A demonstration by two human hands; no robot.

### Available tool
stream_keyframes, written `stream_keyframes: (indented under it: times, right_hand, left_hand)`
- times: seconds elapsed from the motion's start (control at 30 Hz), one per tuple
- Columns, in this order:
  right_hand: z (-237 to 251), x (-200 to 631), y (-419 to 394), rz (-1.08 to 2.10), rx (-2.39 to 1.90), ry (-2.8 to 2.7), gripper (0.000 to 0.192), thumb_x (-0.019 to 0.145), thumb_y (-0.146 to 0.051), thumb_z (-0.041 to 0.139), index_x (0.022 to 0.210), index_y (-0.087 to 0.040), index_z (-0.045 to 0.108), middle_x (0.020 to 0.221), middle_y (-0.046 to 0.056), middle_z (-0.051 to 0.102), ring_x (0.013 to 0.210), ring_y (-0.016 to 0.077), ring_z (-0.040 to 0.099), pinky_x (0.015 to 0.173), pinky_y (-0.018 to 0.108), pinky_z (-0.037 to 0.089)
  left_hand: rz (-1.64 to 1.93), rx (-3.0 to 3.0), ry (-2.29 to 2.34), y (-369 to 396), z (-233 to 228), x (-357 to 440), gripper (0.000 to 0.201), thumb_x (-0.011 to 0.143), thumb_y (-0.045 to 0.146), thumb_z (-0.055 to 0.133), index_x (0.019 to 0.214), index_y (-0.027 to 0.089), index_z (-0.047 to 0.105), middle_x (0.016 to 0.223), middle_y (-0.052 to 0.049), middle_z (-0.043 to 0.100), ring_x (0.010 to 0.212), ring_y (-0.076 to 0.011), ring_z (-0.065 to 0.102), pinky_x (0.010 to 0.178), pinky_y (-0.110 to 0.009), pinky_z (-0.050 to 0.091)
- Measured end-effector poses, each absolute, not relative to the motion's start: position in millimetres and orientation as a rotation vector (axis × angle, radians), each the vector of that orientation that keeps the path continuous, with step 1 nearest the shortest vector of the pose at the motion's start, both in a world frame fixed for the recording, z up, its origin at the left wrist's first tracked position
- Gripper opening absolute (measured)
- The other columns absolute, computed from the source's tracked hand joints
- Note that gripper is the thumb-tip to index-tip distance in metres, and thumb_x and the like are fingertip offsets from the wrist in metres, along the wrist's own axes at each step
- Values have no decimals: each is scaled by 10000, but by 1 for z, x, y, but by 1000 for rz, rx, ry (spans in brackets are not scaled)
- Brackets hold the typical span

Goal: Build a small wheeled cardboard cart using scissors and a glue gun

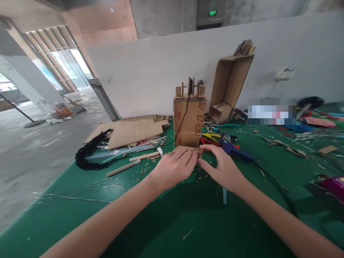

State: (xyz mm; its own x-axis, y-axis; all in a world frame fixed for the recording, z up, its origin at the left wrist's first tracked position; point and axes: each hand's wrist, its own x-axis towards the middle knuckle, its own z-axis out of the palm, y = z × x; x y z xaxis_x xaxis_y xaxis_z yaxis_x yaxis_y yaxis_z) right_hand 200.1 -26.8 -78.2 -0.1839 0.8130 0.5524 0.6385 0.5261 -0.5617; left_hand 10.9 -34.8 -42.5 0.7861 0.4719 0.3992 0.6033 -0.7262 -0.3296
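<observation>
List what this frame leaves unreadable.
- Head view: the cardboard piece at the box base, mostly covered by left hand and right hand; grip unclear.
- Pixelated patch hides what lies there.
- Purple thing cut by the right edge.
- Green sign too small.

Cardboard piece (198,152) mostly hidden between the fingertips of left hand (173,168) and right hand (221,168). Pixelated patch (271,111) hides what's there. Purple object (334,186) cut by right edge.

box (189,120): matt brown corrugated cardboard | table (172,222): smooth green, maybe vinyl | sticks (123,168): bare wood
</observation>
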Motion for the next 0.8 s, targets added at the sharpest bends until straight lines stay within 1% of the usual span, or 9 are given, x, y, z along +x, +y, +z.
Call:
stream_keyframes:
  times: [0.07,0.17,0.23,0.3,0.4,0.47,0.53,0.67,0.8]
  right_hand:
    - [-78,201,-26,312,-1205,-1918,295,804,-349,568,1055,-195,563,1046,106,649,991,275,597,849,507,476]
    - [-79,203,-23,380,-1207,-1919,287,806,-343,566,1054,-200,567,1043,95,649,982,260,606,837,479,494]
    - [-81,204,-21,382,-1202,-1921,299,813,-351,560,1071,-201,565,1072,99,639,1013,261,595,862,487,485]
    - [-84,205,-18,356,-1185,-1938,303,825,-351,551,1088,-202,562,1110,106,626,1056,264,577,902,507,460]
    - [-89,207,-13,326,-1139,-1989,302,846,-333,535,1120,-206,546,1169,111,604,1115,260,547,945,509,437]
    - [-91,209,-10,322,-1120,-2035,311,857,-323,522,1145,-206,529,1204,116,587,1142,261,529,959,509,430]
    - [-92,212,-9,324,-1123,-2095,334,861,-326,515,1172,-206,512,1226,120,574,1155,268,519,962,517,426]
    - [-87,218,-9,318,-1139,-2212,372,855,-343,518,1206,-224,492,1261,108,551,1176,277,494,970,513,417]
    - [-81,221,-9,293,-1142,-2257,342,861,-331,496,1184,-229,533,1277,93,548,1196,269,477,990,485,402]
  left_hand:
    - [-417,-2564,-804,-34,-44,10,361,912,96,296,1199,80,514,1129,-178,629,1099,-273,567,811,-384,539]
    - [-433,-2666,-768,-29,-39,6,339,912,139,356,1211,105,512,1188,-168,602,1169,-270,514,942,-438,454]
    - [-407,-2763,-724,-22,-30,-2,353,892,253,461,1230,160,505,1233,-134,582,1225,-271,457,1040,-494,332]
    - [-373,-2850,-775,-14,-20,-15,465,836,386,546,1266,220,480,1284,-99,548,1240,-268,434,1077,-507,252]
    - [-384,-2927,-1096,-2,-9,-37,628,775,464,587,1340,259,405,1371,-92,458,1260,-284,399,1027,-451,333]
    - [-331,-3047,-1199,3,-7,-48,631,767,441,594,1346,283,398,1379,-79,445,1231,-271,433,963,-392,400]
    - [-295,-3137,-1238,7,-9,-54,584,767,395,594,1318,297,429,1356,-62,465,1184,-255,476,913,-362,432]
    - [-214,-3220,-1327,9,-16,-50,555,762,407,591,1287,306,441,1344,-45,468,1151,-256,493,902,-376,433]
    - [-227,-3201,-1483,11,-30,-44,709,724,481,617,1343,274,340,1368,-75,440,1166,-278,476,924,-400,414]
